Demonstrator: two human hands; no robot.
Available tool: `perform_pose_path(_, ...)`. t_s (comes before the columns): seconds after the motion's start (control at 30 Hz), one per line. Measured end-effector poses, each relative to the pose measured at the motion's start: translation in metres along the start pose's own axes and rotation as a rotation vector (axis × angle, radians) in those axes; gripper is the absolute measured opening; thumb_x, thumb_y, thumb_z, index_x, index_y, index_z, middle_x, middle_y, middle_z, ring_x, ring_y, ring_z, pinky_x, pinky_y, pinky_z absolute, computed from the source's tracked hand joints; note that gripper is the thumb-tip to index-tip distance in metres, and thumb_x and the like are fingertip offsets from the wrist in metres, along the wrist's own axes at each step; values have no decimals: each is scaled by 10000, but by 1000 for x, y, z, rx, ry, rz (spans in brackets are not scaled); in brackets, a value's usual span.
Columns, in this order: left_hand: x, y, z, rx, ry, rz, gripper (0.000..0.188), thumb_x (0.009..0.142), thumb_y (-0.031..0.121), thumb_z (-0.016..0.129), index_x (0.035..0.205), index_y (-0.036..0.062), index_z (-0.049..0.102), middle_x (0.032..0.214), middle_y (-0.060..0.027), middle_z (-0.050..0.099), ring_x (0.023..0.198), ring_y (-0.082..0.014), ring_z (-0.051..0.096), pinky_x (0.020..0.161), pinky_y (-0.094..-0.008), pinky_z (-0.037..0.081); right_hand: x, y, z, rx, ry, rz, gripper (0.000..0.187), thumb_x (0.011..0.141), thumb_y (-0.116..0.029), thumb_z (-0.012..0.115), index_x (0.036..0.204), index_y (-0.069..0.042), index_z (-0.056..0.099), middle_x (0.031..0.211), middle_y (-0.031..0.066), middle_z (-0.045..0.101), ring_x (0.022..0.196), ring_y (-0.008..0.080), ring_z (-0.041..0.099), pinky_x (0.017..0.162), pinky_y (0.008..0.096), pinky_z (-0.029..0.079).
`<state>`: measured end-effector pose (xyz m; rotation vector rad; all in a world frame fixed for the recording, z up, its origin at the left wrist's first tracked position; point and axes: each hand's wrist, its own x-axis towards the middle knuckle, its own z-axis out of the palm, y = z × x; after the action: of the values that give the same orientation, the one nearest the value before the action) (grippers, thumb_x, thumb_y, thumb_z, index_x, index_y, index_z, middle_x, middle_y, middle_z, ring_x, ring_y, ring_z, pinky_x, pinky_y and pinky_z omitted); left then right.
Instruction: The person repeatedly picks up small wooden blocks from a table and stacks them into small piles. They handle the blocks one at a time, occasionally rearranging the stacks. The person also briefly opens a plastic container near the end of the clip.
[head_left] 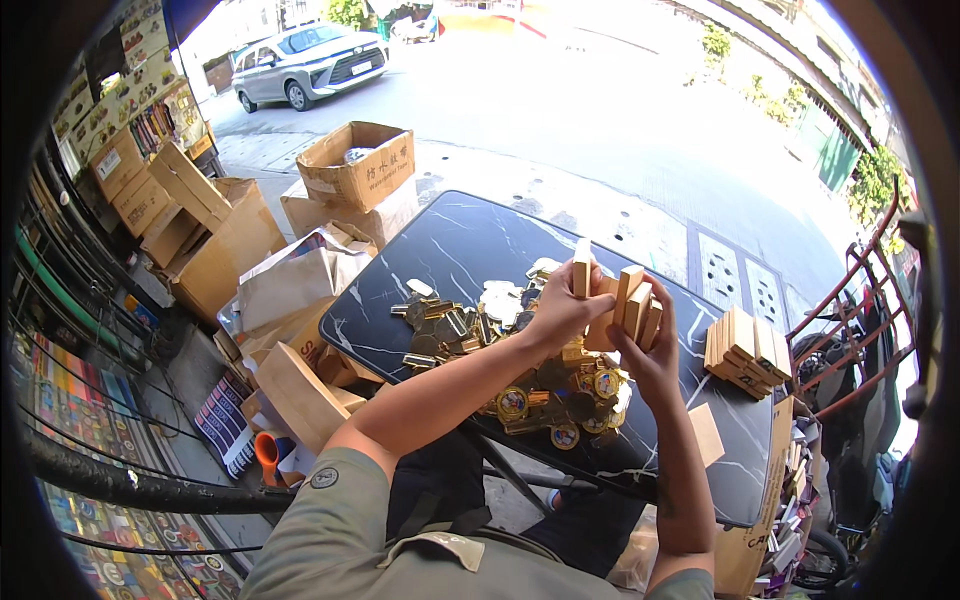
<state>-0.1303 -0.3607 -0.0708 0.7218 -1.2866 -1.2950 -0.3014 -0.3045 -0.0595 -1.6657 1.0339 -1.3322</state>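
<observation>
Over the black marble-patterned tabletop (pixel 420 260), in the head view, your left hand (pixel 562 310) has its fingers curled shut around one small tan wooden block (pixel 581 270), held upright just above the tabletop's middle. Your right hand (pixel 655 360) is beside it, fingers wrapped closed around a fanned bundle of tan wooden blocks (pixel 633 305), and the single block stands just beside that bundle, nearly touching it. Below both hands, on the tabletop, lies a loose heap of gold-rimmed round medals and flat metal pieces (pixel 540 390). At the tabletop's right edge sits a neat stack of tan wooden blocks (pixel 745 352), well apart from your hands. Open brown cardboard boxes (pixel 355 165) stand beyond the tabletop's far left corner, and a silver car (pixel 305 62) is parked far behind them. To do this well, I would judge you should keep the bundle's faces squared in your right palm and bring the single block in flat against the outermost one, so none slips toward the heap.
</observation>
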Motion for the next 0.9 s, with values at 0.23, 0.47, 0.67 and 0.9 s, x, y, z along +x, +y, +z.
perform_pose_path(0.23, -10, 8, 3, -112, -139, -40, 353, 877, 7, 702, 990, 127, 390, 1182, -135, 597, 1165, -228, 581, 920, -347, 516, 2, -4, -2, 167, 22, 20, 646, 946, -62, 667, 1461, -56, 278, 1257, 163, 604, 1130, 191, 633, 930, 331, 546)
perform_pose_path(0.47, -10, 11, 0, -213, -193, 26, 318, 869, 0, 643, 1017, 122, 389, 1293, -200, 558, 1346, -305, 486, 1000, -421, 533, 0, -1, -3, 238, -28, 61, 575, 957, -83, 667, 1396, -70, 296, 1206, 119, 594, 1119, 164, 620, 910, 318, 542)
perform_pose_path(0.67, -10, 7, -5, -539, -257, -163, 193, 894, 135, 610, 1022, 127, 466, 1276, -135, 573, 1267, -226, 528, 984, -447, 550, 3, 2, -17, 280, -144, 17, 731, 888, -9, 713, 1452, -101, 258, 1216, 86, 577, 1111, 128, 604, 899, 297, 539)
perform_pose_path(0.9, -1, 0, -6, -599, -206, -163, 585, 977, 677, 436, 1175, 129, 493, 1268, -99, 540, 1161, -164, 550, 975, -374, 499, 1, -8, -6, 188, -10, -49, 748, 806, -47, 788, 1416, -71, 356, 1192, 64, 577, 1103, 127, 588, 901, 301, 523)
